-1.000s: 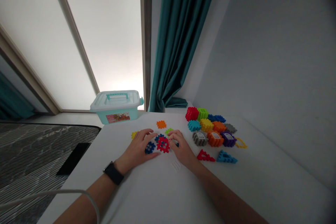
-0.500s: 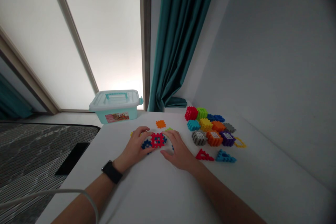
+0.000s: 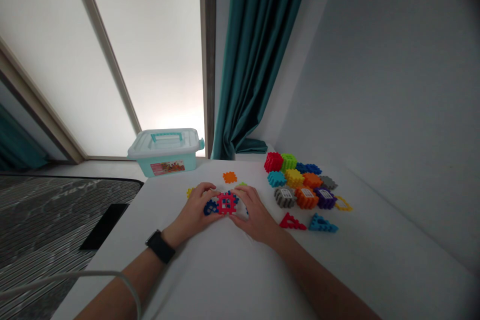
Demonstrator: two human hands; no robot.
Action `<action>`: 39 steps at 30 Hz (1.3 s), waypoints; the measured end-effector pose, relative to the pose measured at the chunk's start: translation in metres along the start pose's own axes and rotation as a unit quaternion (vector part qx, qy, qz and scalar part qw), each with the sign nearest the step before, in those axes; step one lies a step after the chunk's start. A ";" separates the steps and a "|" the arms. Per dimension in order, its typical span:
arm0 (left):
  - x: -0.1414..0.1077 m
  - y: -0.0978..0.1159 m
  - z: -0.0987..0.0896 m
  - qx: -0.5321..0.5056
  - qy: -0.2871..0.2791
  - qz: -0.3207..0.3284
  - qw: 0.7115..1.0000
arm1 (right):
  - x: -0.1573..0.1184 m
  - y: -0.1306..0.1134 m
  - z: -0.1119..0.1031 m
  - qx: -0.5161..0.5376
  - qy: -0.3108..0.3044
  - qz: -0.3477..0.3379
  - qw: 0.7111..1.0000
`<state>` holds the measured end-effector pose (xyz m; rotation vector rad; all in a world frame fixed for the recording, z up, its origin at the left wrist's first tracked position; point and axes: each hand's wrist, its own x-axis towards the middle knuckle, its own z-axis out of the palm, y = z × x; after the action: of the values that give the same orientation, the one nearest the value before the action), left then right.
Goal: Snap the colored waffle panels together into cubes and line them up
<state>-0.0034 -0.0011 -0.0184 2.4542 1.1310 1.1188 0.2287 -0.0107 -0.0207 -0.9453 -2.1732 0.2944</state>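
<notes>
A red square window-like piece (image 3: 227, 203) is held between my two hands at the middle of the white table. My left hand (image 3: 197, 206) has its fingers and thumb closed at the red piece's left side, by a dark blue piece (image 3: 210, 207). On the right side, my right hand (image 3: 254, 213) pinches the red piece with thumb and fingers. More dark blue shows behind the red piece, partly hidden. An orange piece (image 3: 230, 177) lies beyond the hands. Yellow (image 3: 190, 192) and green (image 3: 242, 184) pieces show partly behind my fingers.
Stacks of coloured pieces (image 3: 294, 178) stand to the right, with red (image 3: 292, 222) and blue (image 3: 322, 223) triangular pieces in front of them. A lidded teal box (image 3: 165, 152) sits at the table's back left. A pale cable (image 3: 75, 274) crosses the lower left.
The red piece has tilted and come slightly nearer. My right thumb has closed in to its lower edge, and my left thumb has moved in beside it.
</notes>
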 end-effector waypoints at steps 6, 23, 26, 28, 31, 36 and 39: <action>0.000 0.002 -0.001 -0.002 -0.006 0.000 1.000 | -0.001 0.001 0.001 0.004 0.005 -0.004 1.000; 0.000 0.002 0.000 -0.033 0.013 -0.001 0.999 | 0.002 -0.008 -0.001 -0.031 0.023 -0.054 0.998; 0.001 0.003 0.000 -0.031 0.015 -0.001 0.999 | 0.003 -0.007 -0.001 -0.022 0.027 -0.048 0.998; 0.001 0.004 0.000 -0.026 0.013 -0.002 1.000 | 0.003 -0.006 -0.001 -0.015 0.032 -0.049 0.998; 0.002 0.005 0.000 -0.014 0.012 -0.005 1.000 | 0.004 -0.007 -0.001 -0.010 0.044 -0.046 0.998; 0.001 0.004 -0.004 0.002 0.019 0.000 1.000 | 0.004 -0.009 -0.004 -0.007 0.057 -0.037 0.998; 0.000 0.006 -0.008 0.023 0.025 0.007 0.999 | 0.004 -0.010 -0.007 -0.007 0.052 -0.036 0.998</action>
<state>-0.0061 -0.0061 -0.0100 2.4854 1.1664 1.1779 0.2259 -0.0151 -0.0090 -0.8678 -2.1107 0.1905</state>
